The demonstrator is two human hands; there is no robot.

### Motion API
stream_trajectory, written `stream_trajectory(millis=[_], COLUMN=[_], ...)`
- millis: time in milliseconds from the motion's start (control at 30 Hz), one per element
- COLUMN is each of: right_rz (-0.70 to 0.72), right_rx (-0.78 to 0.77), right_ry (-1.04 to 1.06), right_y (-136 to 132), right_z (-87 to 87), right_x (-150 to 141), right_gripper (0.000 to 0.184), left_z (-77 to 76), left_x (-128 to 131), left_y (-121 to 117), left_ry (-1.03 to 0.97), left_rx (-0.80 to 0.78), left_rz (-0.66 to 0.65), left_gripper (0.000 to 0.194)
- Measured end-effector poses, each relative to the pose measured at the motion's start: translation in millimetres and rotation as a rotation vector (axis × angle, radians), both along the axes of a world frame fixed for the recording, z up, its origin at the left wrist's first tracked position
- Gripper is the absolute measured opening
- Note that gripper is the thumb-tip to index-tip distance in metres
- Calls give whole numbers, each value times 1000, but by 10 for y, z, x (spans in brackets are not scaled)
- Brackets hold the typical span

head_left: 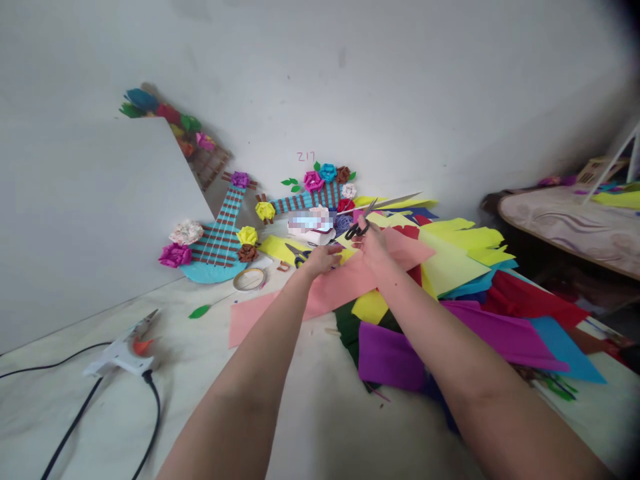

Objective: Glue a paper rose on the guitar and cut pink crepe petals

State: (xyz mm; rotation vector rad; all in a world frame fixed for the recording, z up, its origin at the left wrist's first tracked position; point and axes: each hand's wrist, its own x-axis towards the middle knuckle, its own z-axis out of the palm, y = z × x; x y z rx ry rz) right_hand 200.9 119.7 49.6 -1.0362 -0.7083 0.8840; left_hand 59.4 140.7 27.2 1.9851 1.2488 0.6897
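My right hand is closed on black-handled scissors, their blades pointing up and away. Just left of it, my left hand is held with its fingers stretched out and nothing visible in them. Beneath both hands a long pink crepe paper strip lies across the table. A second pair of scissors, with dark and yellow handles, rests by my left wrist, partly hidden. Close behind my hands is a white object, partly blurred out.
Colored paper sheets, including purple and pale yellow, pile up to the right. Two flower-trimmed blue guitar shapes lean at the back. A tape roll and a corded glue gun lie left.
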Motion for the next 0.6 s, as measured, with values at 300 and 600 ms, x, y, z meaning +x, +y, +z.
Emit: stream_trajectory(millis=[300, 600], right_rz=[149, 260], right_rx=[7, -161], right_ry=[-84, -158], right_y=[-301, -637], right_z=[-18, -236], right_x=[-301, -798], right_gripper=[40, 27], left_z=[300, 273], left_x=[-232, -1374], left_y=[-325, -711], left_ry=[450, 220], left_rx=[170, 198], left_rz=[287, 693], left_gripper=[25, 30])
